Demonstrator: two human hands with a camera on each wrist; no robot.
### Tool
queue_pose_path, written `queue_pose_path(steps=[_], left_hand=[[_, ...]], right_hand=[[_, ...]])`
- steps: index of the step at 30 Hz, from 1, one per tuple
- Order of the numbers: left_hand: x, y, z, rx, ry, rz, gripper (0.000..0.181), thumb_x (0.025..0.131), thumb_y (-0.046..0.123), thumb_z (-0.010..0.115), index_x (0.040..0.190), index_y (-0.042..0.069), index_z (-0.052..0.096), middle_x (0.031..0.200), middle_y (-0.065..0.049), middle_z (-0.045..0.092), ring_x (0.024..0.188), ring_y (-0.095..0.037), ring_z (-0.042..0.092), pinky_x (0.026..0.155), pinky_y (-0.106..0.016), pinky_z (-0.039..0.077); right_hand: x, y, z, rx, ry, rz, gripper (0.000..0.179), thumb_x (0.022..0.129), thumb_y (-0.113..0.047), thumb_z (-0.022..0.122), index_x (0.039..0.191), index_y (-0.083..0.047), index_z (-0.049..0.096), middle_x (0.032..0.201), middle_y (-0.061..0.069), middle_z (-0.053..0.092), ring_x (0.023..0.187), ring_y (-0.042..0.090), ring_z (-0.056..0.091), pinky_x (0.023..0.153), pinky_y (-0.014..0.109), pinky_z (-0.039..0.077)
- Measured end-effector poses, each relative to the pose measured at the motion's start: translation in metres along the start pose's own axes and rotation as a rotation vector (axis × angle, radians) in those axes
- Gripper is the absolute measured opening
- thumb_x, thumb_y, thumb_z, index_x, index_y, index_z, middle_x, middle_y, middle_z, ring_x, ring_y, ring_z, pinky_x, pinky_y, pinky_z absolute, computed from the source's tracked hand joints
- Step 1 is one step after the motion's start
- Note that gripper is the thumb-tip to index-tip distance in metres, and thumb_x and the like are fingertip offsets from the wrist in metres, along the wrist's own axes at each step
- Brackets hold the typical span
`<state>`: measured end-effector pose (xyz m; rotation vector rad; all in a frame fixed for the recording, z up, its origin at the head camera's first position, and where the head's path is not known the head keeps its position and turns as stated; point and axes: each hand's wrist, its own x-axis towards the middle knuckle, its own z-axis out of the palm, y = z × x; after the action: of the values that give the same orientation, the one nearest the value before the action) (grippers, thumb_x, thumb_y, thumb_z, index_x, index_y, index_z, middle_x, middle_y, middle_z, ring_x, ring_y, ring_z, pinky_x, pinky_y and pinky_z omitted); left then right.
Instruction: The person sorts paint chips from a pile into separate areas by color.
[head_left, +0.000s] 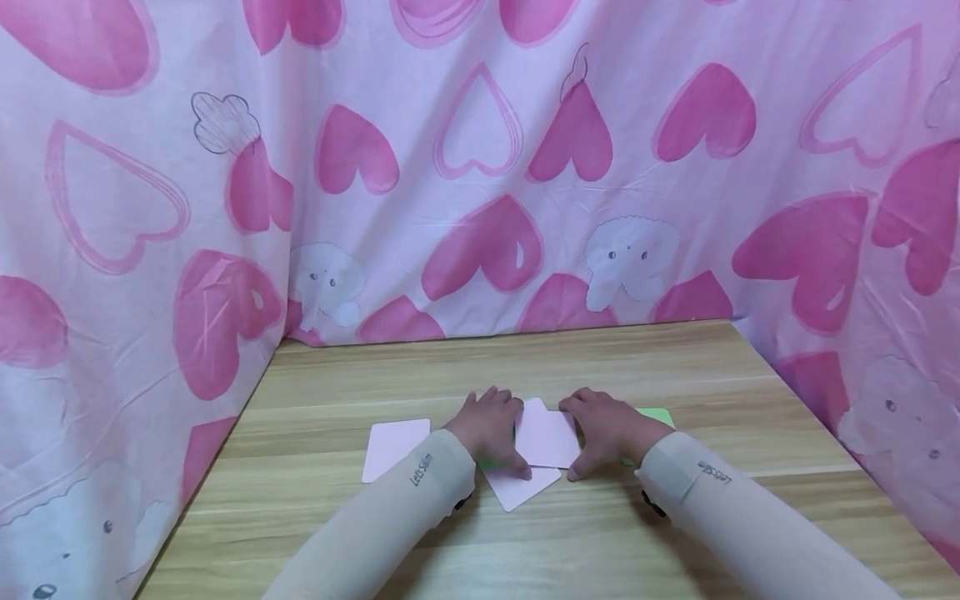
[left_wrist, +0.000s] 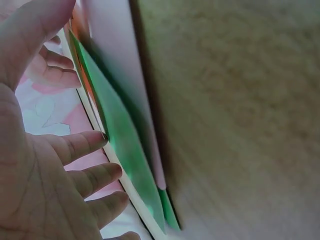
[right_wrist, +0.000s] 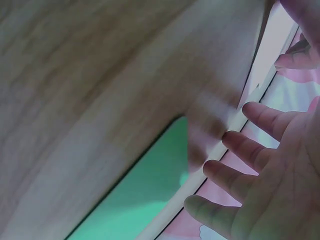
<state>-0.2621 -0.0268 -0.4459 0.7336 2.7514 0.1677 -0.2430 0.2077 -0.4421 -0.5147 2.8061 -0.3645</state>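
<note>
While both hands are approx. mid-surface, palms facing in, a small pile of pale pink cards (head_left: 547, 439) lies betw. them, overlapping at diff. angles. L hand (head_left: 486, 429) is on the pile's left side, fingers fanned & only slightly bent; its thumb is over the near pink card (head_left: 519, 492), which is turned w/ a corner toward the person. R hand (head_left: 611, 427) is at the pile's right side, fingers likewise spread & relaxed; can't tell if every tip touches. L wrist view: a green card (left_wrist: 125, 140) stands out next to L hand's fingers, close against a pink one. Another green card (head_left: 658, 414) is partly hidden behind R hand, lying on the wood-grain surface (head_left: 480, 367). Separate pink card (head_left: 393, 450) lies to the left of L hand, apart from the pile. Heart-print cloth (head_left: 480, 179) hangs at back & both sides. Sleeves (head_left: 375, 517) are light-col'd w/ dark lettering.
</note>
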Motion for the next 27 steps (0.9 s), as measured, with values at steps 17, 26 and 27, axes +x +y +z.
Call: queue_pose_path(steps=[17, 26, 27], left_hand=[[0.005, -0.002, 0.003, -0.048, 0.010, 0.003, 0.109, 0.068, 0.062, 0.092, 0.157, 0.017, 0.047, 0.168, -0.008, 0.039, 0.160, -0.035, 0.026, 0.129, -0.062, 0.020], [0.006, -0.003, 0.003, -0.056, 0.003, 0.000, 0.112, 0.068, 0.063, 0.092, 0.159, 0.017, 0.045, 0.170, -0.008, 0.037, 0.161, -0.034, 0.024, 0.129, -0.062, 0.019], [0.006, -0.003, 0.003, -0.059, 0.002, 0.000, 0.112, 0.068, 0.063, 0.092, 0.159, 0.017, 0.045, 0.170, -0.008, 0.037, 0.161, -0.034, 0.024, 0.129, -0.062, 0.019]], right_hand=[[0.009, 0.003, 0.003, 0.023, -0.013, 0.019, 0.093, 0.057, -0.048, 0.102, 0.133, -0.014, 0.060, 0.143, 0.007, 0.055, 0.123, 0.027, 0.054, 0.107, 0.048, 0.052], [0.012, 0.005, 0.007, 0.030, -0.009, 0.025, 0.095, 0.055, -0.048, 0.103, 0.132, -0.015, 0.058, 0.135, 0.006, 0.055, 0.115, 0.024, 0.054, 0.103, 0.045, 0.053], [0.012, 0.006, 0.007, 0.032, -0.007, 0.020, 0.096, 0.055, -0.048, 0.103, 0.132, -0.014, 0.057, 0.134, 0.006, 0.055, 0.115, 0.024, 0.054, 0.103, 0.045, 0.054]])
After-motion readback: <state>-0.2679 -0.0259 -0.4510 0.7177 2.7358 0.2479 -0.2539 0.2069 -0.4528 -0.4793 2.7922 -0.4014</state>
